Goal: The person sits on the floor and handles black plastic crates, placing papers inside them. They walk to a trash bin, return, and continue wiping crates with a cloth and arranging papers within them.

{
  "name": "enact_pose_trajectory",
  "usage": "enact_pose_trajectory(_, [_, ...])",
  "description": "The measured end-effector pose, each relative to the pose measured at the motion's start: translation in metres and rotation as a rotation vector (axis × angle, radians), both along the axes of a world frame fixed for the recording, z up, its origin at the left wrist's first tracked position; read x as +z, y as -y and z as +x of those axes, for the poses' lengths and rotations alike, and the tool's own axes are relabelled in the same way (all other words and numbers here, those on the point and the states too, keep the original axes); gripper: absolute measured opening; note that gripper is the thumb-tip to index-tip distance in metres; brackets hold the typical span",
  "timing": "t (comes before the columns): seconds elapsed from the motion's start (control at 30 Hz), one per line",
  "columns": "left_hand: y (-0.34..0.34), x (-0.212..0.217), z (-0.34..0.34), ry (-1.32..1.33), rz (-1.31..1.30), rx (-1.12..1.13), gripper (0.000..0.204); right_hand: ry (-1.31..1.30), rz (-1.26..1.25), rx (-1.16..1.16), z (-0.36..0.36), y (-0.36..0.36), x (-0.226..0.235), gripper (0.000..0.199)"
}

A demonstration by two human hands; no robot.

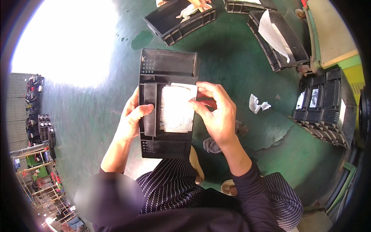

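Note:
A black plastic crate (pixel 168 63) stands in front of me above my knees, one ribbed wall turned up toward me. White printed paper labels (pixel 177 110), layered and uneven at the edges, lie on the middle of that wall. My left hand (pixel 132 116) grips the crate's left edge, its thumb laid over the raised bar. At the labels' upper right edge, my right hand (pixel 218 110) has its thumb and fingers closed on the paper. The crate's inside is hidden from me.
Torn white paper (pixel 258 104) and a grey rag (pixel 211 145) lie on the green floor (pixel 232 58). Ahead, another person's hand (pixel 201 4) holds a cloth over a black crate (pixel 189 29). A crate with white paper (pixel 276 38) and a labelled crate (pixel 324 108) stand right.

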State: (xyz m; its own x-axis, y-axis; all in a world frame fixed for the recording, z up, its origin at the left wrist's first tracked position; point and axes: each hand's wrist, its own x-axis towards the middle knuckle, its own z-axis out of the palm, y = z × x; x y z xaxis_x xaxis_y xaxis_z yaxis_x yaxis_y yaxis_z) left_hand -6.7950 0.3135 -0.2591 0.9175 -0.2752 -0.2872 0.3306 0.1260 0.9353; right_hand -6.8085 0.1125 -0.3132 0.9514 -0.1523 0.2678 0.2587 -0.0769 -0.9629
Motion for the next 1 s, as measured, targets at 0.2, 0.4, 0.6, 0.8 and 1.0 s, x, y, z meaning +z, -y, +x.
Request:
enact_pose_trajectory(0.2, [0.024,-0.014,-0.011,0.166,0.048,0.096,0.046,0.058,-0.183,-0.146,0.0,0.011,0.009,0.023])
enact_pose_trajectory(0.4, [0.041,-0.017,-0.025,0.168,0.025,0.156,0.05,-0.013,-0.249,-0.141,0.002,0.018,0.016,0.013])
enact_pose_trajectory(0.6, [0.047,-0.017,-0.036,0.189,0.044,0.197,0.051,-0.135,-0.18,0.047,0.003,0.033,0.023,0.011])
enact_pose_trajectory(0.8, [0.053,-0.018,-0.041,0.2,0.011,0.219,0.051,-0.003,-0.239,-0.162,0.0,0.026,0.016,0.011])
enact_pose_trajectory(1.0, [0.062,-0.02,-0.04,0.208,-0.016,0.208,0.048,0.07,-0.736,-0.201,0.0,0.029,0.027,0.01])
